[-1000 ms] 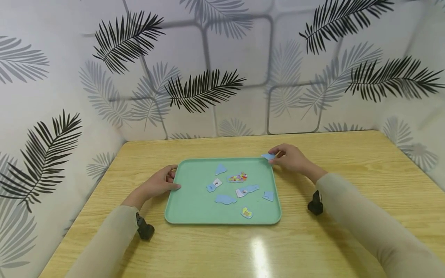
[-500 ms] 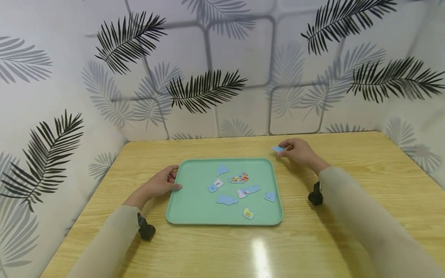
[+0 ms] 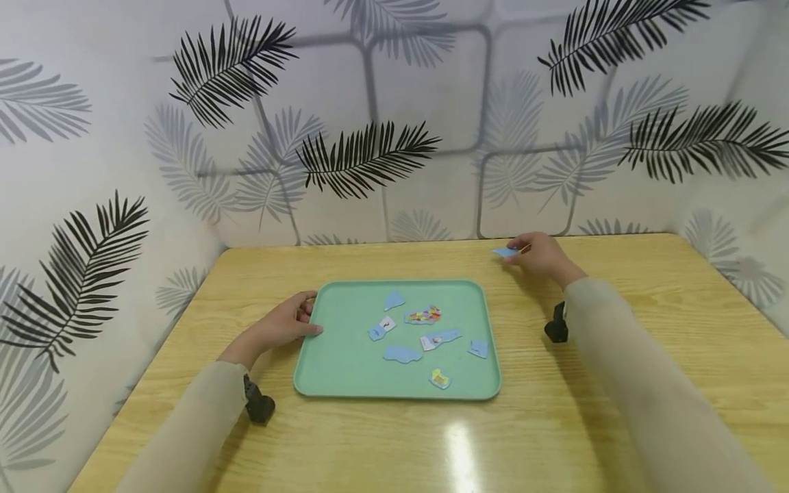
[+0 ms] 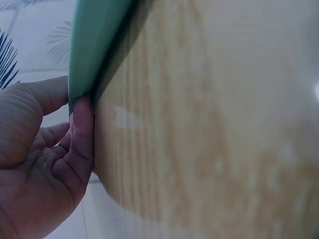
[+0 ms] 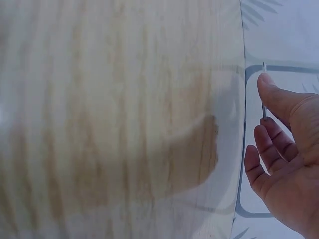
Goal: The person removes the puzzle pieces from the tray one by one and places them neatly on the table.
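My left hand [image 3: 285, 322] grips the left rim of the green tray [image 3: 335, 380], thumb on top. In the left wrist view its fingers [image 4: 82, 134] curl under the edge of the tray. Beyond the tray's far right corner, my right hand [image 3: 542, 255] pinches a flat light-blue puzzle piece [image 3: 505, 253] above the table. Edge-on in the right wrist view, that piece [image 5: 264, 107] is a thin line between thumb and fingertips. Several puzzle pieces lie spread in the tray, among them a multicoloured one [image 3: 423, 315], a plain blue one [image 3: 403, 354] and a yellow one [image 3: 440, 378].
The tray sits on a light wooden table [image 3: 585, 411]. Behind the table rises a pale wall [image 3: 431, 205] with leaf patterns, close to my right hand.
My right hand has carried the light-blue puzzle piece away from the tray's far right corner, backward and to the right. My left hand still holds the tray rim.
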Demonstrator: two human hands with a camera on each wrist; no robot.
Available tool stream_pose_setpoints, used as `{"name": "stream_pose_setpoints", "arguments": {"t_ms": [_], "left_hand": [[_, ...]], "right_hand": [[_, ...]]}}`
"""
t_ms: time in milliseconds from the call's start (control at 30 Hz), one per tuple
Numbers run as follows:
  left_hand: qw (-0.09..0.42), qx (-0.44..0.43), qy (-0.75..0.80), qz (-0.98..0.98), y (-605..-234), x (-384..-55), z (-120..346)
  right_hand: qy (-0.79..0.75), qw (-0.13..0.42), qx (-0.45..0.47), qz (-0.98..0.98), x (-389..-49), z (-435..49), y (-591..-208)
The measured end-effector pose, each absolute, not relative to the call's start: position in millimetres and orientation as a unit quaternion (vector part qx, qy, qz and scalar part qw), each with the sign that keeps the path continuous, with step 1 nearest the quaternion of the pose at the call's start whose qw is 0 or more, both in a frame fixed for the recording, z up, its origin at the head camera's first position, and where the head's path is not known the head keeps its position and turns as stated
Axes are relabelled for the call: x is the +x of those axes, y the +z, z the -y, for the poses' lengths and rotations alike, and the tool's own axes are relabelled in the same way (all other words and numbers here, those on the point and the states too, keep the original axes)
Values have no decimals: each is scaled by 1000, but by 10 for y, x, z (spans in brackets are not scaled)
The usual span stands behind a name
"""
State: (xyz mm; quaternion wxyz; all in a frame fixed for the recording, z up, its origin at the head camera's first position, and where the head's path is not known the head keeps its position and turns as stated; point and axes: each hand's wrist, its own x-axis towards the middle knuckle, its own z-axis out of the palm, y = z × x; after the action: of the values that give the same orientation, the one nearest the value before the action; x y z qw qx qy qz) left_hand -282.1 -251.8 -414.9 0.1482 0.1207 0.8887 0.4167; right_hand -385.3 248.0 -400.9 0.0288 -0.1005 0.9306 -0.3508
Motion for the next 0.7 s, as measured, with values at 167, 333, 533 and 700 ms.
{"name": "stream_pose_setpoints", "arguments": {"t_ms": [167, 333, 533, 700], "left_hand": [[150, 121, 408, -892, -4114, -2841, 2485], [152, 119, 409, -892, -4109, -2843, 2468], [145, 125, 408, -893, -4123, -2824, 2479], [147, 120, 406, -894, -4135, -2819, 2498]], "right_hand": [[-349, 36, -88, -932, -3886, -2538, -3995], [-362, 47, -81, -928, -3907, -2560, -4015], [-369, 52, -74, -925, -3892, -2541, -4024], [-370, 60, -64, -925, -3875, -2505, -4031]]}}
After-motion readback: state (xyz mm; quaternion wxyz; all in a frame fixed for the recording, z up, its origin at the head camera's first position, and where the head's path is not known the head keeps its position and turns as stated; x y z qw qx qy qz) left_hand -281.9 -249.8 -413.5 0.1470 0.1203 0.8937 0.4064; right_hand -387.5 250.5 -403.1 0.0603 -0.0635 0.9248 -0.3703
